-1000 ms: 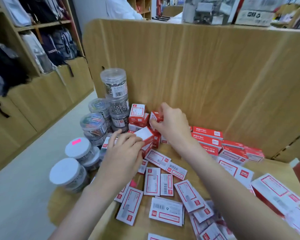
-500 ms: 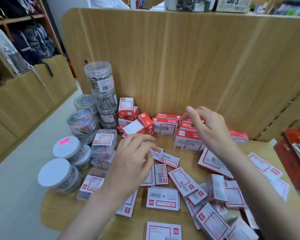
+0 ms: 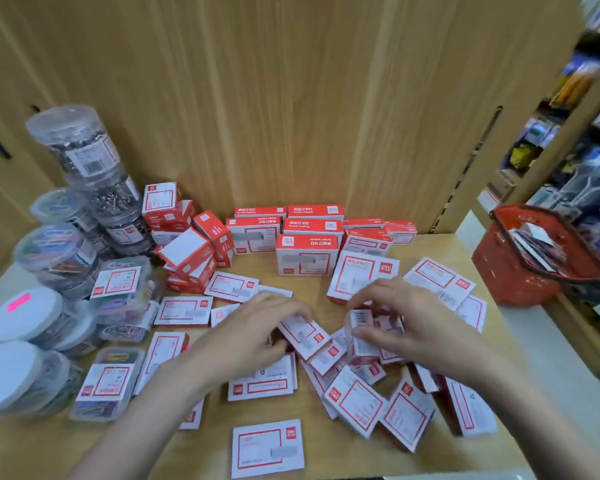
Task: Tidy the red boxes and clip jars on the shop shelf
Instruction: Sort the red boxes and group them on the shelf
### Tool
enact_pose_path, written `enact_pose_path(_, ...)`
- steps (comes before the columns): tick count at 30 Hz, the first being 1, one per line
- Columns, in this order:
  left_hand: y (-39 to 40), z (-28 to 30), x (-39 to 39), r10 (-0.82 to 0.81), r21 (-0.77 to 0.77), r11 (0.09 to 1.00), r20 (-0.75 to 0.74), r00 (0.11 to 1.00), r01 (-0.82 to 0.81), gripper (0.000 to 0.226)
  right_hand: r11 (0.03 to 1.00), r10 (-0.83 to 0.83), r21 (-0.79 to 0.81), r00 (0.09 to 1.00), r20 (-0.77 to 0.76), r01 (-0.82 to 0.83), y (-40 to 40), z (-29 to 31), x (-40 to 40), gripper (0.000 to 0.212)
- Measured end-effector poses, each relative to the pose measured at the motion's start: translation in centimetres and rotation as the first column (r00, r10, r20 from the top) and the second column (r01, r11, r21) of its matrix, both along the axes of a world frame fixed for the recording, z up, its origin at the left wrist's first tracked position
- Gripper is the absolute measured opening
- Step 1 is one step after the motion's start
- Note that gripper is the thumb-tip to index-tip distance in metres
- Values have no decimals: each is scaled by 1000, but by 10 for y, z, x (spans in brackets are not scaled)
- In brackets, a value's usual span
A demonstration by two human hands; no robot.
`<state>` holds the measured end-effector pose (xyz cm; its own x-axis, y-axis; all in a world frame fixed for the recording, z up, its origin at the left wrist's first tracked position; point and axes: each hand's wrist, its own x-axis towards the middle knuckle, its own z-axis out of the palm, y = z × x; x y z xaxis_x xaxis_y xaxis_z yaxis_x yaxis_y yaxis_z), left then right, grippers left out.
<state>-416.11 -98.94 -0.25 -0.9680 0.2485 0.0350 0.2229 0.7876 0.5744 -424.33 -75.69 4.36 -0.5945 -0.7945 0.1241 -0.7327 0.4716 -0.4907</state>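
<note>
The left hand (image 3: 257,336) pinches a flat red-and-white box (image 3: 303,336), long axis running ten to four, at nine o'clock of the upright box (image 3: 362,332) gripped by the nearer right hand (image 3: 406,323).

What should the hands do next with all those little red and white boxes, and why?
Probably lift the small red and white cardboard box under the left hand and stand it by the neat row of boxes at the wooden back panel; both the left and the right hand sit on the jumbled pile.
</note>
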Motion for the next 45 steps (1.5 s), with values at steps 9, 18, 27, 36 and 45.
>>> enact_pose_path(9, -2, 16, 11, 327, 156, 941, -181, 928, -301, 34, 986, 29, -164, 999, 36, -23, -36, 7, -4, 15)
enact_pose_path(18, -15, 9, 69, 685, 178, 729, -171, 708, -661, 34, 979, 181, 109, 981, -71, -172, -131, -14, 0, 23)
enact_pose_path(27, -32, 11, 84, 693, 88, 718, -182, 698, -690, 41, 972, 155, 197, 979, -134, -126, -139, -7, 4, 22)
enact_pose_path(36, -37, 6, 90, 679, 63, 730, -181, 711, -681, 44, 973, 110, 220, 977, -184, -68, -161, -23, 10, 32)
enact_pose_path(45, -36, 8, 82, 656, 112, 754, -170, 735, -647, 41, 975, -62, -201, 983, 173, 97, -132, 0, 11, 30)
